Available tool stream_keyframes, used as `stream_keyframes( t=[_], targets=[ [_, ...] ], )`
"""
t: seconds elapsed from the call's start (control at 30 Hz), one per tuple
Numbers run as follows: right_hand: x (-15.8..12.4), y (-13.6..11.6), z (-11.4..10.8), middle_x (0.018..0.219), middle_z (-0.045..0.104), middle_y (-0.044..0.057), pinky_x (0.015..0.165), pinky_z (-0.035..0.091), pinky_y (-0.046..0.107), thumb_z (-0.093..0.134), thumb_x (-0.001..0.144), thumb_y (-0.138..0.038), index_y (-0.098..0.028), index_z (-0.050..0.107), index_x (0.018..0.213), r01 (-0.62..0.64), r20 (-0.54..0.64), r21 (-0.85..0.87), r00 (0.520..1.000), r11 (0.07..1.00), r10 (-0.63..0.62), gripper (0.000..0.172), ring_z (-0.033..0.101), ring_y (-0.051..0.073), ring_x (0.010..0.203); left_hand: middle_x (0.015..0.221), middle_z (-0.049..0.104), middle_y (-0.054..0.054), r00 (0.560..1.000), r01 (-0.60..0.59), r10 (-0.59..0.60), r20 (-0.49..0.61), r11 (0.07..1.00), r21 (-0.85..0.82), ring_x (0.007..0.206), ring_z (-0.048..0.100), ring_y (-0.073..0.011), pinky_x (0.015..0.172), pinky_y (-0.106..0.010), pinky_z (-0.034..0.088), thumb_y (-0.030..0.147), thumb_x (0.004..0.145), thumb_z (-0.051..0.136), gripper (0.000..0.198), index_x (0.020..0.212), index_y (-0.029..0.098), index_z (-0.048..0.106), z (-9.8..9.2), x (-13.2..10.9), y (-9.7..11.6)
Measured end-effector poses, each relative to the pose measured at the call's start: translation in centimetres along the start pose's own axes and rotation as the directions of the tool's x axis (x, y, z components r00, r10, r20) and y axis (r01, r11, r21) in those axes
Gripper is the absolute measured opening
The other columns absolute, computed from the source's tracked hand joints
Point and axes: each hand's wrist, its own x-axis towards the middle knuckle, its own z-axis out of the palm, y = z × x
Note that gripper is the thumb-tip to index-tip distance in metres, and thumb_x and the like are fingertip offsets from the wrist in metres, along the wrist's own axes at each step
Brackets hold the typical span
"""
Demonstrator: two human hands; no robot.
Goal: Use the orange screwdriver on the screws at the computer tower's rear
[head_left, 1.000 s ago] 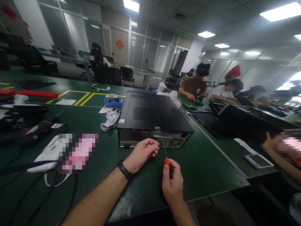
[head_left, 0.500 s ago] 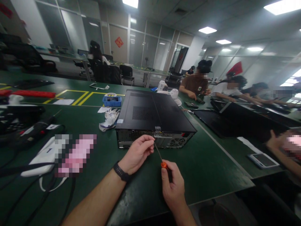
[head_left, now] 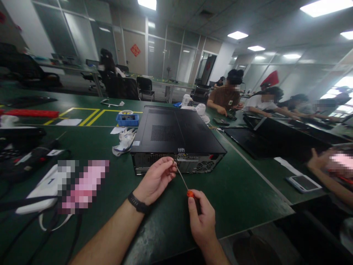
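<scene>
A black desktop computer case (head_left: 176,134) lies flat on the green table (head_left: 242,191), its rear panel facing me. My right hand (head_left: 201,221) grips the orange-and-black handle of a screwdriver (head_left: 190,193), whose thin shaft slants up and left. My left hand (head_left: 157,178), with a dark band on the wrist, pinches the shaft's tip just in front of the case's rear panel. What else sits between those fingertips is too small to make out.
White gloves (head_left: 124,141) and a blue tray (head_left: 127,119) lie left of the case. Cables and a white pouch (head_left: 44,187) sit at the near left. A phone (head_left: 303,183) and another person's hand (head_left: 317,163) are at the right. Several people work farther back.
The screwdriver's shaft has swung from nearly upright to slanting left, and its tip now sits in my left hand's fingertips. Both hands stayed close to the case's rear panel.
</scene>
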Motion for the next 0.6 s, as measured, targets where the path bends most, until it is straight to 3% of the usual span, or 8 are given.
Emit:
stream_keyframes(
  t=[0.27, 0.6],
  targets=[
    [-0.01, -0.16, -0.06, 0.088, 0.076, 0.002, 0.07, 0.059, 0.023, 0.058, 0.103, -0.025, -0.022, 0.071, 0.104, -0.028, 0.026, 0.021, 0.999, 0.999, 0.028, 0.013, 0.074, 0.015, 0.076, 0.087, 0.07, 0.002, 0.999, 0.039, -0.038, 0.013, 0.997, -0.074, 0.073, 0.064, -0.0076, 0.067, -0.021, 0.052, 0.026, 0.068, 0.099, 0.037, 0.092, 0.017, 0.074, 0.04, -0.19, 0.3],
    [0.03, -0.21, 0.01, 0.087, 0.077, 0.005, 0.07, 0.06, 0.026, 0.058, 0.104, -0.03, -0.021, 0.072, 0.103, -0.072, 0.024, 0.011, 0.997, 0.997, 0.072, 0.017, 0.075, 0.017, 0.077, 0.089, 0.071, -0.001, 0.998, 0.05, -0.048, 0.045, 0.998, -0.044, 0.075, 0.064, -0.0093, 0.068, -0.022, 0.051, 0.027, 0.071, 0.098, 0.034, 0.095, 0.016, 0.075, -0.17, -0.18, 0.04]
  ],
)
